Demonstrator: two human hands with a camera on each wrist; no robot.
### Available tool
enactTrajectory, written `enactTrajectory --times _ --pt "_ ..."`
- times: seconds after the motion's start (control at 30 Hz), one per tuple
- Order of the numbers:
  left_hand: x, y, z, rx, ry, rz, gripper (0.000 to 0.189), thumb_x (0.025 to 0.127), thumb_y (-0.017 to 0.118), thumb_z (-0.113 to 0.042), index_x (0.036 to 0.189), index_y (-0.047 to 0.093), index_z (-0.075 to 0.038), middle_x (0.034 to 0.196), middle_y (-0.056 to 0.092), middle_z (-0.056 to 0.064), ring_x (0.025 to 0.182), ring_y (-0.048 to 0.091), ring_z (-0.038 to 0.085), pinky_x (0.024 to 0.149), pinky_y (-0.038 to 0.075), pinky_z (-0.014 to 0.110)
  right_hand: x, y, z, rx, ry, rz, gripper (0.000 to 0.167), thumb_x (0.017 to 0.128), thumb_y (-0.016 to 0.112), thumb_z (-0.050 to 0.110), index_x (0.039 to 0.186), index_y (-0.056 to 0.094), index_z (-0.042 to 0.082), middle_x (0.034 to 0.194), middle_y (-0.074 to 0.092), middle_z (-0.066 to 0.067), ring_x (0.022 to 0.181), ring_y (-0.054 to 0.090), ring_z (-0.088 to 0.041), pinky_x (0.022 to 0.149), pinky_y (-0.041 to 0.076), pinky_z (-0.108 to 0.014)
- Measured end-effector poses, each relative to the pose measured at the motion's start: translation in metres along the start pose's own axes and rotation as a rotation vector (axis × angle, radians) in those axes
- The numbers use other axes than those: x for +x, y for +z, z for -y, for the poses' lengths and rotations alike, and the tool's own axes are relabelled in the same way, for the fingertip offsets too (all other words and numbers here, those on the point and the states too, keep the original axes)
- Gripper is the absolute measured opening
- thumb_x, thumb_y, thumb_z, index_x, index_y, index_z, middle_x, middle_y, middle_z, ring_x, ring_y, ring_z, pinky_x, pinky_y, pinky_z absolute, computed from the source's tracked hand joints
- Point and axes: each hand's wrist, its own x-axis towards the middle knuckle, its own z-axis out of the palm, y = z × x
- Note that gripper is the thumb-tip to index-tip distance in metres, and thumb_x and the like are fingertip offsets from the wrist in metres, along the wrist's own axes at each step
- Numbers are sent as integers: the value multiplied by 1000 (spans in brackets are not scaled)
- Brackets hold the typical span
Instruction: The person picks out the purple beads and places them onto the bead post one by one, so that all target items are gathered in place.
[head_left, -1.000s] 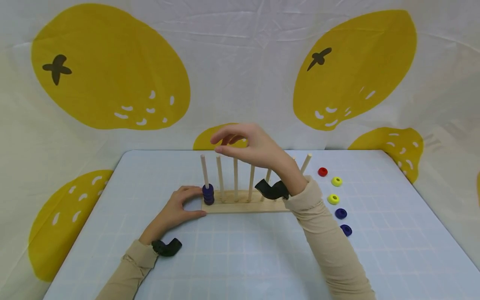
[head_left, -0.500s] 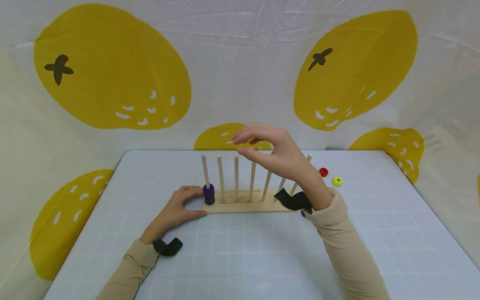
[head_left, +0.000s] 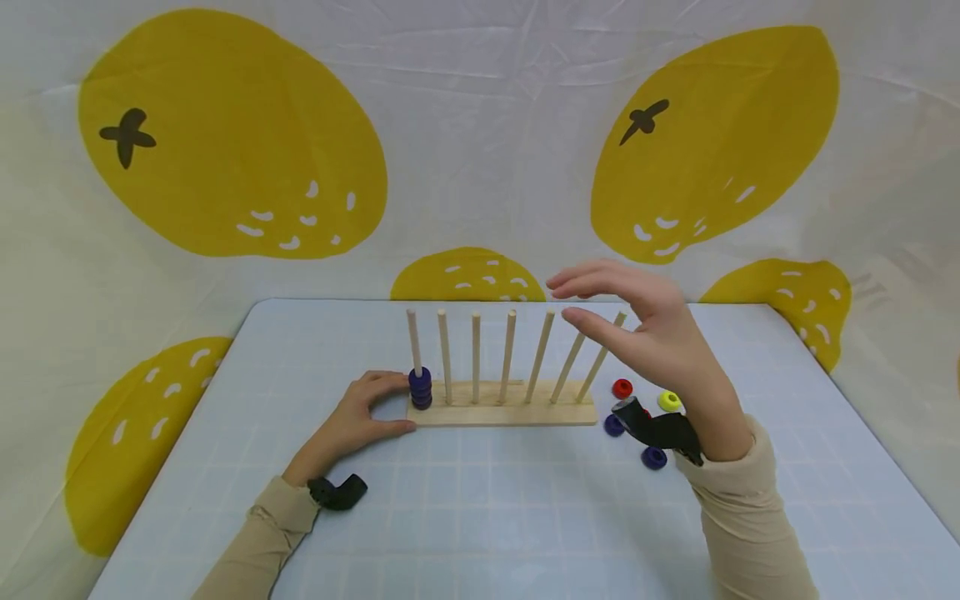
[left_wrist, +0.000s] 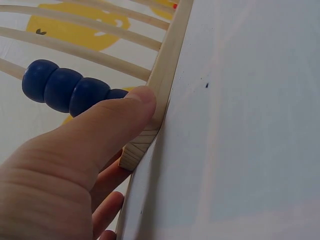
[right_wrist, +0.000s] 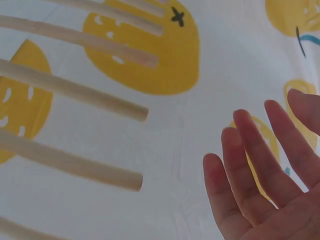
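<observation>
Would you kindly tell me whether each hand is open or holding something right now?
Left hand: closed, holding the left end of the wooden base.
Right hand: open, holding nothing.

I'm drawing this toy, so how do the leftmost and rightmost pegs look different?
The leftmost peg carries stacked dark blue rings, but the rightmost peg carries none. In the head view, the leftmost peg looks nearly upright, while the rightmost peg leans right. Both are thin wooden sticks on the same wooden base.
</observation>
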Motion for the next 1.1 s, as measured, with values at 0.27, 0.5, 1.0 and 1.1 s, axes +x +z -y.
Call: enactTrajectory --times 0.27,0.5,1.0,1.1 --pt "0 -1 -1 7 2 -5 62 69 92 -19 125 68 -13 129 62 5 122 49 28 102 37 57 -38 -31 -5 -16 102 -96 34 80 65 -23 109 71 -6 113 69 -16 111 61 -25 102 44 -28" --pt "0 0 0 5 -4 5 62 70 92 -21 126 67 -14 130 62 5 122 49 28 102 37 56 -70 -56 -14 83 253 -181 25 87 60 -20 109 67 -13 113 66 -22 112 58 -27 98 46 -24" --pt "1 -1 -3 12 -6 3 62 70 92 -19 126 67 -12 130 63 6 122 49 29 102 37 57 -163 -93 -72 46 607 -261 22 101 53 0 117 62 -12 105 70 -7 97 65 -14 90 47 -13" --pt "0 -1 -4 10 -11 6 62 70 92 -19 126 67 -12 130 63 6 123 49 29 102 36 57 -179 -96 -84 -39 708 -175 25 102 54 8 121 62 -6 109 70 -6 98 66 -11 88 46 -11"
